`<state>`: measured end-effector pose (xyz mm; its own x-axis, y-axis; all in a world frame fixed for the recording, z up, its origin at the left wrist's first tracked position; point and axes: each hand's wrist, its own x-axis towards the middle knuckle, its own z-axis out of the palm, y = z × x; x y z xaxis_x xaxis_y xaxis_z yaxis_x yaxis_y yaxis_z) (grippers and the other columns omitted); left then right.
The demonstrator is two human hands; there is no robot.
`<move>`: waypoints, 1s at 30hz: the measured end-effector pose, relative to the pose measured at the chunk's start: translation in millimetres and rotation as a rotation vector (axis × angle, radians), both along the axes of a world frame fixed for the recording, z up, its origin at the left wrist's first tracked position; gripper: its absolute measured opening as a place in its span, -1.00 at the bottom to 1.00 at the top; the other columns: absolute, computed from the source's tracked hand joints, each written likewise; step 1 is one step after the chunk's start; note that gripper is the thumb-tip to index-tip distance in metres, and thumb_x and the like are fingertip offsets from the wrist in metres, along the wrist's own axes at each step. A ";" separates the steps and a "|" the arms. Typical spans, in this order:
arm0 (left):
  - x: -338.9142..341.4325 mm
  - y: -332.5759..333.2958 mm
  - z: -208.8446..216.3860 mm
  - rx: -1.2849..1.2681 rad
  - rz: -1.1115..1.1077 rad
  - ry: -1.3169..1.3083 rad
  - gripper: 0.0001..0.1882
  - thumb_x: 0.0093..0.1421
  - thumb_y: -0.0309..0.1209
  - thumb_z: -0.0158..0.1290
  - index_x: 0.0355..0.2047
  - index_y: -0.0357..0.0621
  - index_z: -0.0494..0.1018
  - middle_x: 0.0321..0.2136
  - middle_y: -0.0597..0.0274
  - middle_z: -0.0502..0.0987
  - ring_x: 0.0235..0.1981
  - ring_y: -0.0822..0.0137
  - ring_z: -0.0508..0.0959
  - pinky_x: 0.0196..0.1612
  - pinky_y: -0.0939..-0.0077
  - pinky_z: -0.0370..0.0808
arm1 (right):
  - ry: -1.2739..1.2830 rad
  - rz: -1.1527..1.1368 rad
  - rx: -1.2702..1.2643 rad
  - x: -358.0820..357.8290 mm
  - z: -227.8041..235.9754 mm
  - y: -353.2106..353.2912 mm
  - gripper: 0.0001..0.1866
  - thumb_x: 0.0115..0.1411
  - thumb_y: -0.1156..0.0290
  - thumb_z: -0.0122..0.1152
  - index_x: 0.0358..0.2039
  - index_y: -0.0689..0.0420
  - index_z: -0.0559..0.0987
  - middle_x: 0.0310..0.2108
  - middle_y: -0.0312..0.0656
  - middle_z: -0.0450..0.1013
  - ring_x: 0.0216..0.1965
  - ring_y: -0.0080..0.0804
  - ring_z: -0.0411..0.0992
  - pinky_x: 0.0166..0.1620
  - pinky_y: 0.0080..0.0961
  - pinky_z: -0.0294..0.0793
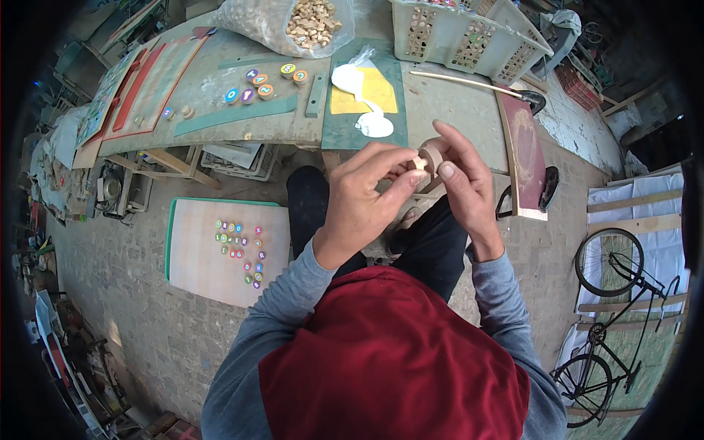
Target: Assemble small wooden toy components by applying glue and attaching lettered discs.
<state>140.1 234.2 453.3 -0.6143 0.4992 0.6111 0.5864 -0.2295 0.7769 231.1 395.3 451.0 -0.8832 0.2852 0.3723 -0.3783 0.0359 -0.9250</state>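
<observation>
Above the near edge of the workbench, both hands are brought together. My left hand (364,192) pinches a small pale wooden peg (419,163) between thumb and fingertips. Held by its rim in my right hand (473,183) is a round wooden disc (431,155), and the peg meets its face. Just beyond the hands, a yellow sheet (364,92) lies on a dark green board (402,136). White paste (376,125) is spread in a puddle at the sheet's near edge. Several round letter discs (265,91) with coloured tops stand on the bench to the left.
A plastic bag of small wooden pieces (314,26) and a white plastic crate (469,37) stand at the back. A thin stick (466,81) lies before the crate. Lower left, a board (198,257) carries several letter discs. A red-topped bench (522,147) and a bicycle (612,323) are at right.
</observation>
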 end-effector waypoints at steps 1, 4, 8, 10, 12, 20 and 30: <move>-0.3 0.4 2.7 -0.015 -0.042 -0.064 -0.76 0.18 -0.62 0.20 -0.12 -0.37 0.55 -0.25 0.10 0.60 -0.31 0.41 0.64 -0.27 0.57 0.60 | 0.002 0.000 0.003 -0.9 2.1 2.5 -0.56 0.27 0.45 0.21 0.15 0.28 0.45 -0.06 -0.14 0.43 -0.09 -0.40 0.47 0.06 -0.43 0.42; 0.3 1.1 0.2 0.022 -0.086 -0.119 -0.77 0.22 -0.61 0.16 -0.10 -0.39 0.54 -0.26 0.14 0.58 -0.31 0.44 0.63 -0.28 0.60 0.58 | 0.067 0.105 0.165 -0.3 8.8 3.5 -0.47 0.21 0.41 0.26 0.18 0.26 0.44 -0.11 -0.15 0.46 -0.09 -0.37 0.46 0.07 -0.38 0.39; -3.3 -4.6 -2.2 -0.005 -0.075 -0.140 -0.77 0.24 -0.61 0.15 -0.10 -0.41 0.53 -0.25 0.15 0.57 -0.30 0.45 0.62 -0.29 0.62 0.57 | 0.063 0.027 0.277 -0.6 8.6 9.5 -0.51 0.18 0.46 0.28 0.14 0.26 0.48 -0.17 -0.14 0.49 -0.12 -0.37 0.48 0.04 -0.40 0.41; -2.3 -5.0 -1.2 0.022 -0.090 -0.222 -0.77 0.24 -0.59 0.15 -0.10 -0.40 0.54 -0.29 0.16 0.57 -0.31 0.46 0.62 -0.30 0.61 0.57 | 0.053 0.017 0.391 -0.8 11.6 12.7 -0.55 0.14 0.48 0.33 0.07 0.25 0.54 -0.24 -0.14 0.53 -0.19 -0.38 0.51 -0.03 -0.42 0.45; -2.3 -7.5 0.9 -0.016 -0.084 -0.151 -0.75 0.20 -0.58 0.18 -0.09 -0.35 0.55 -0.32 0.12 0.59 -0.33 0.39 0.64 -0.31 0.57 0.59 | 0.027 -0.010 0.366 0.9 9.6 8.7 -0.56 0.13 0.47 0.35 0.05 0.24 0.55 -0.26 -0.14 0.55 -0.21 -0.40 0.53 -0.07 -0.43 0.47; -13.4 -22.1 10.4 -0.196 -0.119 0.115 -0.73 0.18 -0.49 0.22 -0.10 -0.30 0.55 -0.34 0.03 0.60 -0.41 0.21 0.64 -0.38 0.43 0.54 | -0.091 0.086 0.288 6.6 4.0 8.0 -0.61 0.19 0.52 0.32 0.02 0.36 0.52 -0.24 -0.11 0.58 -0.23 -0.43 0.58 -0.14 -0.54 0.57; -6.1 -17.3 12.1 -0.164 -0.099 0.083 -0.75 0.18 -0.48 0.22 -0.13 -0.29 0.56 -0.34 0.03 0.61 -0.39 0.16 0.63 -0.36 0.41 0.53 | -0.081 0.002 0.244 12.3 4.0 1.2 -0.61 0.17 0.40 0.37 -0.02 0.29 0.58 -0.34 -0.17 0.61 -0.31 -0.53 0.56 -0.23 -0.55 0.55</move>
